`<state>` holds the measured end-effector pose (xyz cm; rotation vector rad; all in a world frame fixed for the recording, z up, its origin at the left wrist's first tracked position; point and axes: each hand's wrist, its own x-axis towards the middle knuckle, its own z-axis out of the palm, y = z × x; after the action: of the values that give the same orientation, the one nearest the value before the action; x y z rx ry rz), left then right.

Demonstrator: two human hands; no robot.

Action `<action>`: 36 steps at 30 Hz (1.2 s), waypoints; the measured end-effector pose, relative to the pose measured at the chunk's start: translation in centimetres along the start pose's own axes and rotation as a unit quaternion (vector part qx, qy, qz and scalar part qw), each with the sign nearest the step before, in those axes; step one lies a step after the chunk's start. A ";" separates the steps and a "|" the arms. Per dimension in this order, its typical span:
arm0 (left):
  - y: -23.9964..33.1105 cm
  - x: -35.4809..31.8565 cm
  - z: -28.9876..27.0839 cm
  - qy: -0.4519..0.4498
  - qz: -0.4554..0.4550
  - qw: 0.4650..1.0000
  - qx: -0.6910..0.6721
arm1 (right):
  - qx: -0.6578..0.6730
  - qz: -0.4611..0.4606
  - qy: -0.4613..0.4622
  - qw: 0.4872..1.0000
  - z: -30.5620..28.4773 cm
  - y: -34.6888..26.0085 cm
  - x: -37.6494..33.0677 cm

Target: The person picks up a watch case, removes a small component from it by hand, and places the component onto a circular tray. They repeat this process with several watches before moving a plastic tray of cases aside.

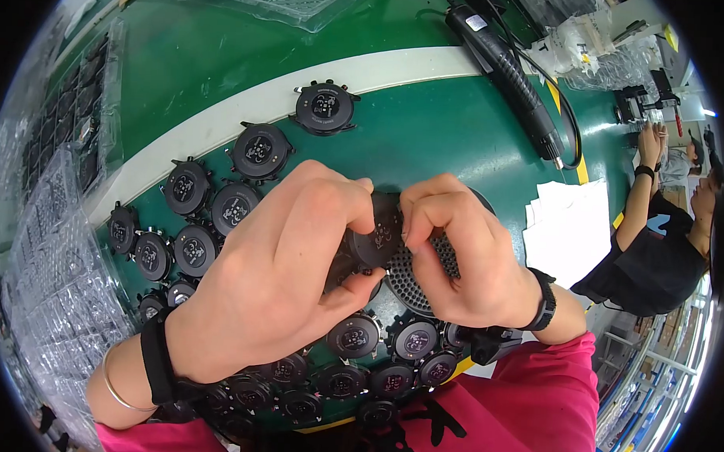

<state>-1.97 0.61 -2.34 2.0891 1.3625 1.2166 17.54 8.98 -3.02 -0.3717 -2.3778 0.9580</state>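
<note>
My left hand [269,270] is closed around a round black watch case [378,236], its thumb below and its fingers above. The case is tilted with its printed back partly facing me. My right hand [476,266] is bent into a pinch at the case's right edge; anything small between its fingertips is hidden. Under that hand lies a round dark tray [408,285] covered in small dimples. More watch cases [194,250] lie backs up on the green table, left of my left hand and below both hands.
A black electric screwdriver [511,80] with a cable lies at the back right, near white paper sheets [565,229]. Clear plastic trays [64,295] line the left side. A pale strip [367,71] crosses the table. Another person [652,260] works at far right.
</note>
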 end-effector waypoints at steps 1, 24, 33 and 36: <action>0.0 0.0 0.0 0.000 -0.001 1.000 0.000 | 0.001 0.000 -0.001 1.000 0.0 0.0 0.0; 0.0 -0.1 -0.3 -0.068 -0.080 0.984 -0.141 | 0.014 0.010 0.058 0.998 -2.0 0.6 0.7; -0.1 -0.1 0.0 -0.064 -0.050 0.983 -0.165 | -0.030 -0.057 0.029 0.998 -1.9 0.8 0.7; -0.2 -0.1 0.0 -0.073 -0.033 0.984 -0.156 | -0.053 -0.076 0.026 0.995 -1.8 0.8 0.6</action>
<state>-2.10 0.63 -2.48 1.8584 1.0888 1.1427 18.11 10.79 -2.29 -0.2481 -2.3770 0.7461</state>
